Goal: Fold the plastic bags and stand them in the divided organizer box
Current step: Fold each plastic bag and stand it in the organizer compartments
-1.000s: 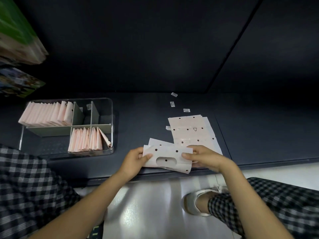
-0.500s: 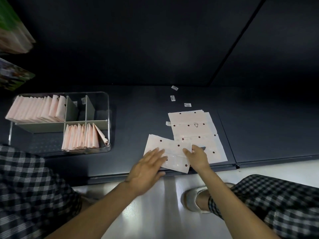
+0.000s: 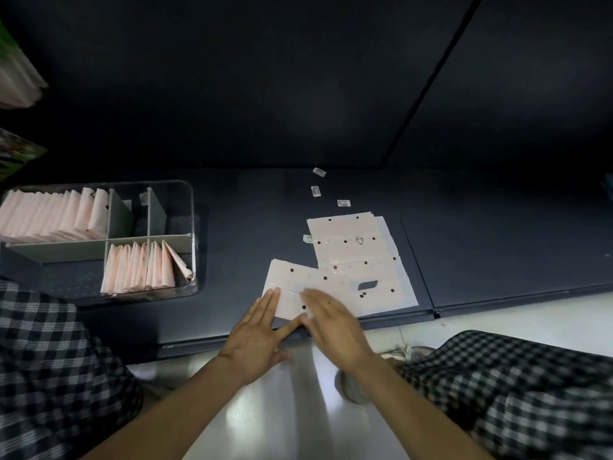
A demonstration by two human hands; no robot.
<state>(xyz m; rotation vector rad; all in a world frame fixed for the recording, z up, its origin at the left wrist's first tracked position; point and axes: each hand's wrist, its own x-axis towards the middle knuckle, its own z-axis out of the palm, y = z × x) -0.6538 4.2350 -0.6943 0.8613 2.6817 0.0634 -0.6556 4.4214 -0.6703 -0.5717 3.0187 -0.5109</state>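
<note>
Both hands now lie flat with straight fingers on the bag (image 3: 298, 287), grasping nothing: the left hand (image 3: 257, 330) presses its near left corner, the right hand (image 3: 331, 318) covers its near edge, a ring on one finger. A second ago the two hands held this bag up between pinching fingers; half a second ago it was already down on the shelf (image 3: 248, 227) with the right fingers on it and the left hand coming in. So the bag has gone from lifted to laid flat, and the hands look to be smoothing it, which I judge to be the start of its fold. It lies at the shelf's near edge, overlapping the stack (image 3: 351, 247) of unfolded bags just behind and to the right. Well to the left stands the box (image 3: 189, 207), with folded bags (image 3: 49, 214) upright in its far left compartment and more in the near one; two small far compartments hold none
</note>
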